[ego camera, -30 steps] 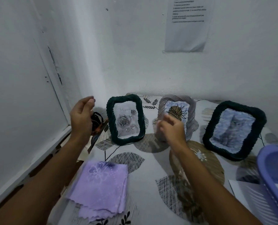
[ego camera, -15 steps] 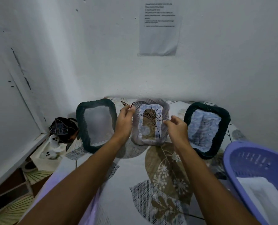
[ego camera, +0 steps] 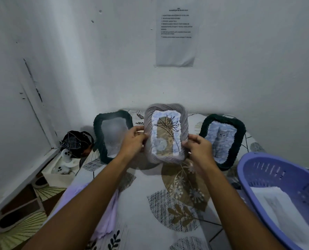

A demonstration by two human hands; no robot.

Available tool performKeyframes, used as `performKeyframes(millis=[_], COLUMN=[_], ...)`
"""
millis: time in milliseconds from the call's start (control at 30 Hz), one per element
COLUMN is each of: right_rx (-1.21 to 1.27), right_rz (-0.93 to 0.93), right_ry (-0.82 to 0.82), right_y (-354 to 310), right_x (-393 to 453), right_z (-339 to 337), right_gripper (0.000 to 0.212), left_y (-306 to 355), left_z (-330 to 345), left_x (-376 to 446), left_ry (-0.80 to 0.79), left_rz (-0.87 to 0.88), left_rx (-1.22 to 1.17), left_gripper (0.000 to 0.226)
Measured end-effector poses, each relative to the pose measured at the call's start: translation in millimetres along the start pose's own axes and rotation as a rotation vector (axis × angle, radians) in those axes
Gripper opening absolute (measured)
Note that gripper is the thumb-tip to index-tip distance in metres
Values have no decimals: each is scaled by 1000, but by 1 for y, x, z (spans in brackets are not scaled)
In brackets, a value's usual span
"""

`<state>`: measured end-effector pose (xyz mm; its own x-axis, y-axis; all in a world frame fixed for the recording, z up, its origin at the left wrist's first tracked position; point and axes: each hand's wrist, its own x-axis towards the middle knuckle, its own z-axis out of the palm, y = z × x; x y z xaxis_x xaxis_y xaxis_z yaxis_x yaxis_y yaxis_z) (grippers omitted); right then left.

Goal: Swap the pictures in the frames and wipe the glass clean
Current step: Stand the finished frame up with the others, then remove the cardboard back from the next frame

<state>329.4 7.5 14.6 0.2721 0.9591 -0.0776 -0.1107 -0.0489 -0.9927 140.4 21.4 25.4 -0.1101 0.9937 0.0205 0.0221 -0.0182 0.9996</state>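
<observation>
Grey frame [ego camera: 165,132]: lifted just above the table [ego camera: 141,204], between two dark green frames [ego camera: 112,134].
Left hand [ego camera: 132,143]: grasping its left border.
Right hand [ego camera: 197,147]: grasping its right border.
Handling: probably light, rigid, glass fragile; hold by the borders.
Clearance: wall behind, lilac basket [ego camera: 258,159] right, open tabletop nearer the person.

We see a printed sheet [ego camera: 175,33] taped on the wall, numbered lines too small to read, no other legible text
</observation>
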Motion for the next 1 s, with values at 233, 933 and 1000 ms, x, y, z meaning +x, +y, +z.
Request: performKeyframes(millis=[233, 933, 1000], right_rx=[178, -681, -476], right_rz=[76, -663, -513], right_ry=[-182, -207, -327], right_y=[0, -14, -24], right_x=[-80, -179, -178], right_z=[-27, -11, -16], right_gripper=[18, 34, 31], left_y=[-3, 24, 16], left_z=[-30, 10, -1], left_x=[-82, -142, -132], left_ry=[-43, 101, 62], left_rz=[-71, -77, -132], left_rx=[-136, -222, -242], left_gripper=[18, 14, 11])
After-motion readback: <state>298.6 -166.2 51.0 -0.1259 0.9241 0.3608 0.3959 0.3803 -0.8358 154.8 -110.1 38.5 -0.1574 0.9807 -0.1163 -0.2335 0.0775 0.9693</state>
